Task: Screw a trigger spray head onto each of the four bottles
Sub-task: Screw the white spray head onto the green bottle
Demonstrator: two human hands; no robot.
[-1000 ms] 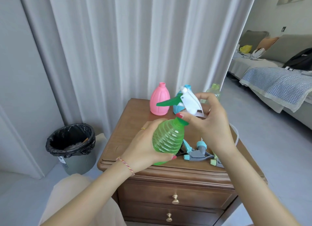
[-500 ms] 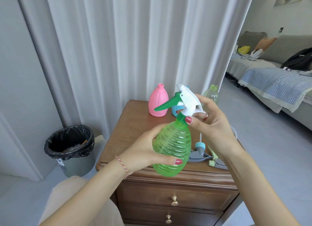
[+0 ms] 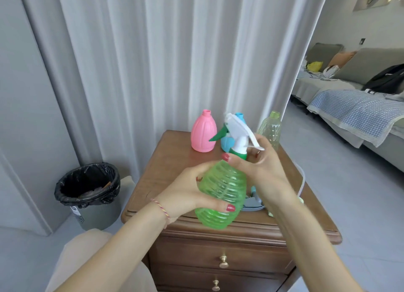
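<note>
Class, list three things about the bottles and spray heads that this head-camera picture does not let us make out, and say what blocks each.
1. Blue bottle: mostly hidden behind the white spray head.
2. Spare spray heads on the cabinet: covered by the green bottle and right hand.
3. Whether the green collar is fully tightened: right fingers cover it.

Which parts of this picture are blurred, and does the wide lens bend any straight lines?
Head view: the white spray head is smeared by motion blur, and the right hand is slightly soft; the green bottle and left hand are sharper. The curtain folds lean outward near the frame edges, which is wide-angle distortion.
</note>
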